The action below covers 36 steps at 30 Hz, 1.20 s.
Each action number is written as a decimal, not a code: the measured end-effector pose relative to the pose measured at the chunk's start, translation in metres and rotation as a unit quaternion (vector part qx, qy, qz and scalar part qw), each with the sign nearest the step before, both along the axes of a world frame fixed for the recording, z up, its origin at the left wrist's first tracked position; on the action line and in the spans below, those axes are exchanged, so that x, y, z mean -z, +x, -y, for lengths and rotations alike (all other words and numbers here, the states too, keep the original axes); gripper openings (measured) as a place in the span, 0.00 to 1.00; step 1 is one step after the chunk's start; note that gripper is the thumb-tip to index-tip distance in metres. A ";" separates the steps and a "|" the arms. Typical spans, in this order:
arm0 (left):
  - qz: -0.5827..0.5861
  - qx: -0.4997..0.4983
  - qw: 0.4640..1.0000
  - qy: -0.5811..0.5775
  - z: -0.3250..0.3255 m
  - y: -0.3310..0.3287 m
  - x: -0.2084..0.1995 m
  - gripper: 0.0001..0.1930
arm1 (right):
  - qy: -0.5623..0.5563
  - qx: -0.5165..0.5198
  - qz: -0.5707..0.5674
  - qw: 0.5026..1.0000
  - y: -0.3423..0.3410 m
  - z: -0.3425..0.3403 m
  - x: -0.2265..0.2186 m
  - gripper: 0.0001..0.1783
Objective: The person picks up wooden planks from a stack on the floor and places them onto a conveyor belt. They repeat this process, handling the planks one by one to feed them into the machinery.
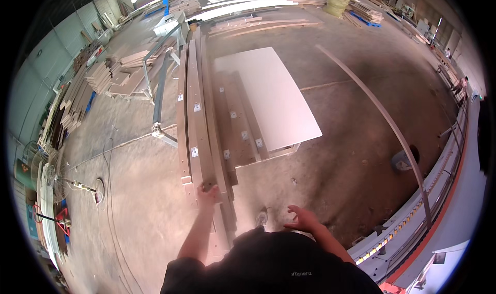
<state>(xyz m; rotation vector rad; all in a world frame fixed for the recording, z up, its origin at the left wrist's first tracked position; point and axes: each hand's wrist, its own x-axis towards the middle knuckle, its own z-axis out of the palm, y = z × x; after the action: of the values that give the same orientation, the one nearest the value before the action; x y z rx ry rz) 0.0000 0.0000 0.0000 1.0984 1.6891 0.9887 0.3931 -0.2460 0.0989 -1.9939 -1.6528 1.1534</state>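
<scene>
My left hand point(207, 196) is over the near part of a stack of long, narrow brown boards point(202, 123), its fingers curled in at the boards. Whatever lies within those fingers, if anything, is too small and blurred to name. Small white labels dot the boards, along with a few holes. My right hand point(304, 220) hangs over the floor to the right of the stack, with thumb and fingers apart and nothing in it. Beyond it, a large pale panel point(271, 95) lies flat beside the boards, partly over more brown boards with labels.
Left of the stack stands a metal frame point(159, 95). A long thin strip point(382, 103) arches down to the long machine point(413, 237) at right, near a bucket point(404, 159). A fan point(49, 178) and floor cable point(109, 201) are at left. People point(460, 84) are far right.
</scene>
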 end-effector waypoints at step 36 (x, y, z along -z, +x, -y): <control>-0.467 0.092 0.878 0.041 -0.008 0.014 0.046 0.39 | -0.066 0.456 0.061 0.885 0.117 0.236 0.063 0.33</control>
<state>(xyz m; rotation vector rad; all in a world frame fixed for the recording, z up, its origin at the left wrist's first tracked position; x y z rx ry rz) 0.0135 0.0082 -0.0457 1.9501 2.2149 0.3889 0.5099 -0.4818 0.0364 -2.5007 -0.4811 0.7735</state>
